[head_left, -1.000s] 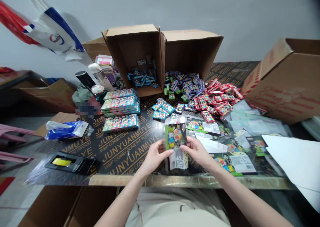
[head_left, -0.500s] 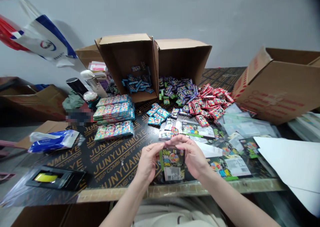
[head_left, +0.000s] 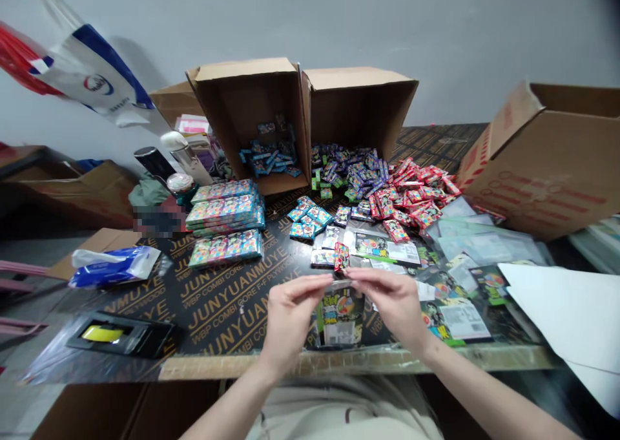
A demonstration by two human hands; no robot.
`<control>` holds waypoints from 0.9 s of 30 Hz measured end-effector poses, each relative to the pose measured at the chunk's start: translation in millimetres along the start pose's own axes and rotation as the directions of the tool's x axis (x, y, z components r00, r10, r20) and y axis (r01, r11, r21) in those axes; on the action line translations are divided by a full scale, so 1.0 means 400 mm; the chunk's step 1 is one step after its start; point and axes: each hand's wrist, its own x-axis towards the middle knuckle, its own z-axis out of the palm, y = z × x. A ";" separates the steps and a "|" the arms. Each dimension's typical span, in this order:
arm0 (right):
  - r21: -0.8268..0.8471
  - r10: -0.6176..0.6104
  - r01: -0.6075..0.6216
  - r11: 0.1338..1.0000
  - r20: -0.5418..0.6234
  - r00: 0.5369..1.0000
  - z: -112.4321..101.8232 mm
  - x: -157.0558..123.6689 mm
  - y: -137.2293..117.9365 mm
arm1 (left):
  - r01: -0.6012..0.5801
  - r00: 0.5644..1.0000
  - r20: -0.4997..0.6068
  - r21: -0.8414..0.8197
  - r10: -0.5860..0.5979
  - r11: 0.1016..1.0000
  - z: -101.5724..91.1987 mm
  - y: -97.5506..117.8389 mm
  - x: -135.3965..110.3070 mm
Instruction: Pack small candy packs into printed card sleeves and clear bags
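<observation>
Black tbl [head_left: 278,259] marked "JUNYUANMUYE", both hands [head_left: 290,311] [head_left: 397,307] half-curled at pkt's [head_left: 341,317] top, can't tell if gripping.

Black pouch [head_left: 340,316] with apparently multicoloured print

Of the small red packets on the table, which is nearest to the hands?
The lone red packet just beyond the left hand and right hand; the other red packets lie together farther back, to the right.
</observation>
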 end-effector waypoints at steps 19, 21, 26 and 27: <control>-0.350 -0.213 0.268 0.898 0.187 0.959 -0.029 -0.035 -0.041 | -0.453 0.890 0.205 0.508 0.408 0.732 0.003 0.037 -0.033; -0.356 -0.297 0.360 0.862 0.219 0.929 -0.040 -0.043 -0.014 | -0.560 0.823 0.291 0.558 0.488 0.612 0.000 0.026 -0.044; -0.374 -0.453 0.540 0.754 0.299 0.840 -0.058 -0.056 0.030 | -0.566 0.823 0.326 0.546 0.466 0.618 -0.010 0.013 -0.041; -0.374 -0.451 0.539 0.754 0.302 0.840 -0.060 -0.056 0.034 | -0.548 0.835 0.312 0.534 0.453 0.643 -0.013 0.013 -0.037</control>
